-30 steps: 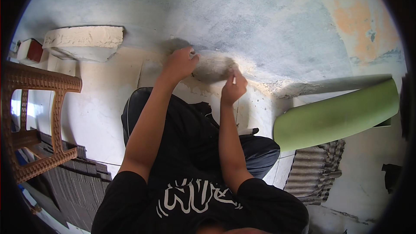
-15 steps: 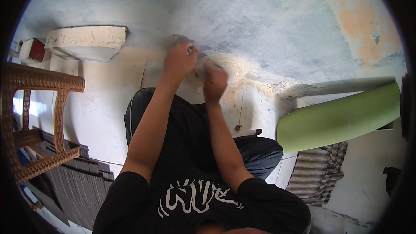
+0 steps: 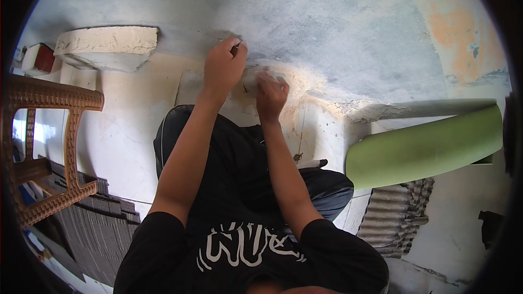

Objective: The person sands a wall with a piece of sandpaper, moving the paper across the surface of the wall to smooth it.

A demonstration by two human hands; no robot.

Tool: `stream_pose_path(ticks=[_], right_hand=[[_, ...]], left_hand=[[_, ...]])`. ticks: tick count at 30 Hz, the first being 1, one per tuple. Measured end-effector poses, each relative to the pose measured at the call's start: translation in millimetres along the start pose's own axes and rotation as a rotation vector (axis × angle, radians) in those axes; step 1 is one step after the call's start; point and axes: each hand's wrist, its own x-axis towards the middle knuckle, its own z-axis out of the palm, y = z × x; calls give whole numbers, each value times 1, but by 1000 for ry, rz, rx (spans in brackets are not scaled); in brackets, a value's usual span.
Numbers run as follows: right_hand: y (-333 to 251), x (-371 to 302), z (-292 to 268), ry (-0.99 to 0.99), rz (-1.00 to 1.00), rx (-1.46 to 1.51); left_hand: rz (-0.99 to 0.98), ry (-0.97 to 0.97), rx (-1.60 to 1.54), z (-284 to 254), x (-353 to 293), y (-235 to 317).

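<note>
Both hands work at the foot of a blue-grey plastered wall (image 3: 338, 27), where it meets the pale floor (image 3: 125, 130). The left hand (image 3: 223, 68) is curled narrow, pinching what looks like a small thin tool at its fingertips, too small to identify, and it presses against the wall just above the joint. The right hand (image 3: 271, 91) sits just beside it, lower and slightly to the right, closed into a loose fist over a pale patch of filler or plaster (image 3: 297, 84) at the wall's base; whether it holds a rag or pad I cannot tell, since the fingers hide it. To do this well, I judge the rubbing hand should keep even, light pressure and short strokes along the joint, while the left hand braces steady so the patch feathers out into the painted wall without gouging. Far to the left of the left hand, a small red and white box (image 3: 39, 59) rests by a white slab ledge (image 3: 106, 46), with a brown woven plastic stool (image 3: 46, 147) below it. Well to the right of the right hand lies a green roll (image 3: 425, 147), over a grey ribbed mat (image 3: 397, 212).
</note>
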Motion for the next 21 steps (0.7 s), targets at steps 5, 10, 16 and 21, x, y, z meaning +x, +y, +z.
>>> stream_pose_path(ticks=[5, 10, 16, 21], right_hand=[[2, 5, -12, -76, -104, 64], [11, 1, -2, -17, -186, -127], [9, 0, 10, -172, -274, -3], [-5, 23, -2, -74, -232, -17]], left_hand=[[-34, -30, -20, -3, 0, 0], [-31, -51, -14, -3, 1, 5], [-8, -43, -17, 0, 0, 1], [36, -31, -4, -7, 1, -5]])
